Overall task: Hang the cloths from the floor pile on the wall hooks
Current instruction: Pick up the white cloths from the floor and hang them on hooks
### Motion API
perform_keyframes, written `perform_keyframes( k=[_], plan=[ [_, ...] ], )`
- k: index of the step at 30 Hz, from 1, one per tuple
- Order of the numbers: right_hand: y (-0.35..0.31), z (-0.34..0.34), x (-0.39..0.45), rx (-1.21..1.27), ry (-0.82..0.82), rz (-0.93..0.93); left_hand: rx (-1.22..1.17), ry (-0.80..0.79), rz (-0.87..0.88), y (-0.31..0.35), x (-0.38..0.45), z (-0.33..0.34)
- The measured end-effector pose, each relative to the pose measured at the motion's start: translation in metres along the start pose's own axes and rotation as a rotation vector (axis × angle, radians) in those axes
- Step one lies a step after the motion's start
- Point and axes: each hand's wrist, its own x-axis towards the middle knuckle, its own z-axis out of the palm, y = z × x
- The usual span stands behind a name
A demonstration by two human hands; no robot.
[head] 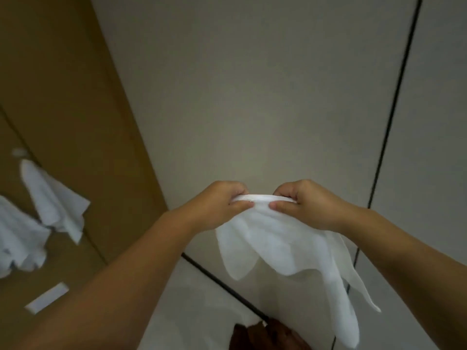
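Your left hand (222,203) and your right hand (307,203) are both closed in a pinch on the top edge of one white cloth (275,243), thumbs in front and curled fingers behind, knuckles close together with a short rolled band of fabric stretched between them. Below your grip the cloth falls in soft, loose folds; it is thin, matte and slightly translucent at the scalloped lower edge, and one long pointed corner trails down and to the right of your right wrist.

Behind your hands stands a smooth pale grey wall panel (252,84), with a thin dark seam (394,104) running up past your right hand. Well off to the left of your left forearm, on a flat tan panel (63,84), a second white cloth (54,200) hangs in a draped cone from a small pale hook (19,152); a third cloth (17,241) hangs just beside it, at the frame's edge. Below your grip, a dark brown crumpled shape (262,334) is too blurred to identify.
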Motion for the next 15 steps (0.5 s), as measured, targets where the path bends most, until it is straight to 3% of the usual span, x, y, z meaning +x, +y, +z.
perform_keyframes(
  k=[7,15],
  plan=[
    [-0.129,0.089,0.037,0.034,-0.201,-0.319,0.142,0.217,-0.302,-0.054,-0.166,-0.067],
    [-0.324,0.228,0.041,0.054,-0.399,-0.618,0.188,0.462,-0.579,-0.106,-0.401,-0.134]
  ],
)
